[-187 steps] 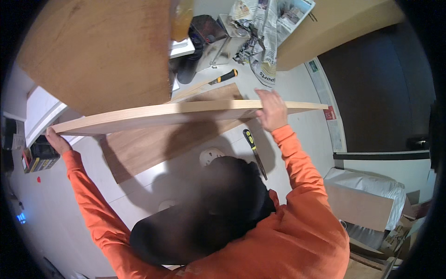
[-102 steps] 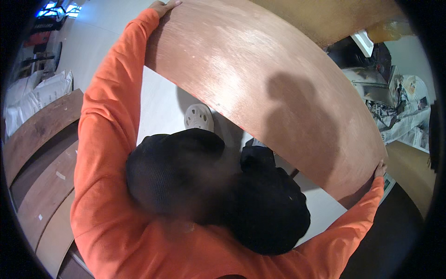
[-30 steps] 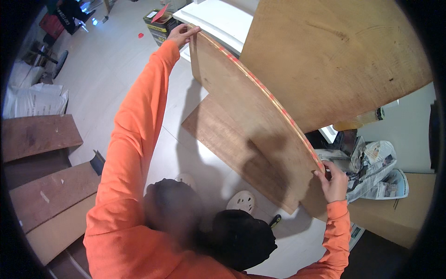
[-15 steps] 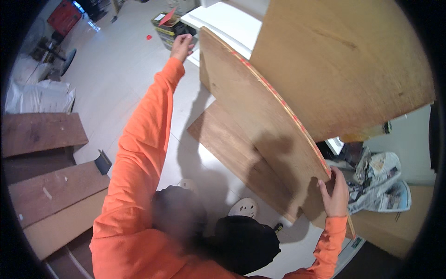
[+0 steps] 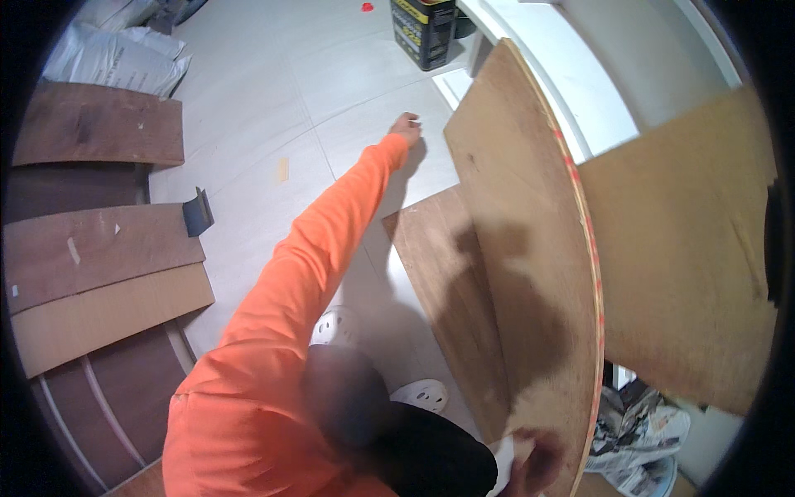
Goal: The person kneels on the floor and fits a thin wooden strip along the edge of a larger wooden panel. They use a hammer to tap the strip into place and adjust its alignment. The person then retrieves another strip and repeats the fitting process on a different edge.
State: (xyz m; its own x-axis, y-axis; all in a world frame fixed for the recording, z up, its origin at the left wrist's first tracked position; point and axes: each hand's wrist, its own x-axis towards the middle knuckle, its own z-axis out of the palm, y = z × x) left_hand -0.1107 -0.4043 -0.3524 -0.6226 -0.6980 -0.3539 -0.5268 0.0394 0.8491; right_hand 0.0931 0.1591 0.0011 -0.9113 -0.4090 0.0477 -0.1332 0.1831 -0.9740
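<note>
- Left hand [image 5: 406,126]: stretched out over the pale floor [image 5: 248,108], beside the far end of the standing panel and apart from it; fingers curled, too small in view to tell whether together on anything.
- Right hand [image 5: 530,464]: at the lower rim of the view, dark and blurred, against the near part of the standing panel; impossible to tell whether clamped on it or merely touching.
- Standing panel [image 5: 538,199]: brown, on edge to the right of the person, running from the white furniture [image 5: 571,66] down to the lower rim; long upper edge pale with red marks, curved in this wide view; head-shaped shadow across the broad face.
- Flat panel [image 5: 439,240]: brown wood, lying on the floor, partly behind the standing panel.
- Large brown panel [image 5: 687,248]: on the far side of the marked edge, with crumpled newspaper [image 5: 646,435] below.
- Dark tin [image 5: 422,33]: upright on the floor, near the white furniture.
- Left side: brown boards [image 5: 99,248] in a group, with a bent dark piece [image 5: 197,214] at one end; white bags [image 5: 120,62] beyond.
- Lower centre: orange sleeve [image 5: 323,224], black trousers [image 5: 439,447] and two white perforated shoes [image 5: 421,396].
</note>
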